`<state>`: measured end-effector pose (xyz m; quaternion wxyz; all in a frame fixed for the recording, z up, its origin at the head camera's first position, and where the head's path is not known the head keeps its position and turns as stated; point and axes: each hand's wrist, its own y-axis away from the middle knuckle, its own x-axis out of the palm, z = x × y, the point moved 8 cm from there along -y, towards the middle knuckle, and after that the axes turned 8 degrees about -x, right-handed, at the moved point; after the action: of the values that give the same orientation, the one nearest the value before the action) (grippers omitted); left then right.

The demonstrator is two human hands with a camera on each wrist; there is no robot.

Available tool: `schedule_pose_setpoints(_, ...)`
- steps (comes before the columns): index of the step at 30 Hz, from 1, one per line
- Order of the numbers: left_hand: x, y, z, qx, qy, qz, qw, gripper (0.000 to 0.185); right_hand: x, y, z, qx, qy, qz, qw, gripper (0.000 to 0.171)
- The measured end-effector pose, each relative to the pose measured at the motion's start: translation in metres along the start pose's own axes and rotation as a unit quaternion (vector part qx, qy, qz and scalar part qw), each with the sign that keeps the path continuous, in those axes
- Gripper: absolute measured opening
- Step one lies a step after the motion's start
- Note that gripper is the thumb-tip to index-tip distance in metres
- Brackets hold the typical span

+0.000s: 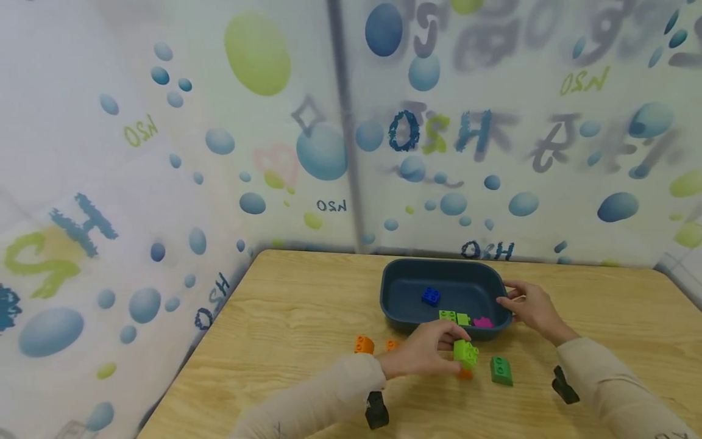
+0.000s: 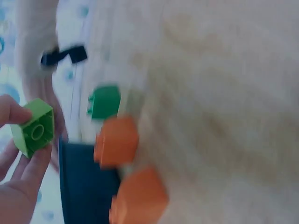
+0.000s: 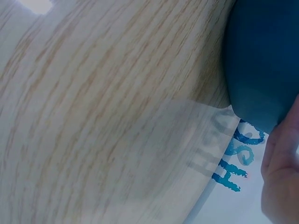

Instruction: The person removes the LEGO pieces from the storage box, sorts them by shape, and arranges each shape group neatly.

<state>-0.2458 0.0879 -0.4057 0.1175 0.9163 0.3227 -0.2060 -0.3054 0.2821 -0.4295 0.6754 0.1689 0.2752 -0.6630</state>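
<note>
A person's left hand (image 1: 422,353) pinches a lime green block (image 1: 465,353) between thumb and fingertips, just off the table at 6 o'clock from the dark blue bin (image 1: 406,277). The right hand (image 1: 534,310) curls over the bin's rim at 3 o'clock. An orange block beneath the lifted one is mostly hidden. The left wrist view is motion-blurred; the right wrist view cuts off all but fingertips.

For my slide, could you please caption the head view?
Left hand holds a lime brick; right hand grips the blue tray.
</note>
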Motion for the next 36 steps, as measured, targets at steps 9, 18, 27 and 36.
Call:
schedule_pose_setpoints(9, 0.058, 0.005, 0.005, -0.015, -0.001, 0.058, 0.9982, 0.037, -0.001, 0.001, 0.002, -0.013, 0.001, -0.002, 1.0, 0.054)
schedule_pose_setpoints(18, 0.1, 0.009, 0.015, -0.029, -0.104, 0.139, 0.9843, 0.036, 0.0, 0.001, 0.002, -0.001, 0.003, 0.007, 1.0, 0.056)
schedule_pose_setpoints(27, 0.109, 0.0, 0.027, -0.044, -0.128, 0.13, 0.9823, 0.035, 0.002, 0.003, 0.0, 0.007, -0.014, 0.014, 1.0, 0.058)
schedule_pose_setpoints(36, 0.113, -0.012, 0.036, -0.066, -0.117, 0.12, 0.9836, 0.033, 0.0, 0.002, 0.0, 0.004, -0.006, 0.014, 1.0, 0.058)
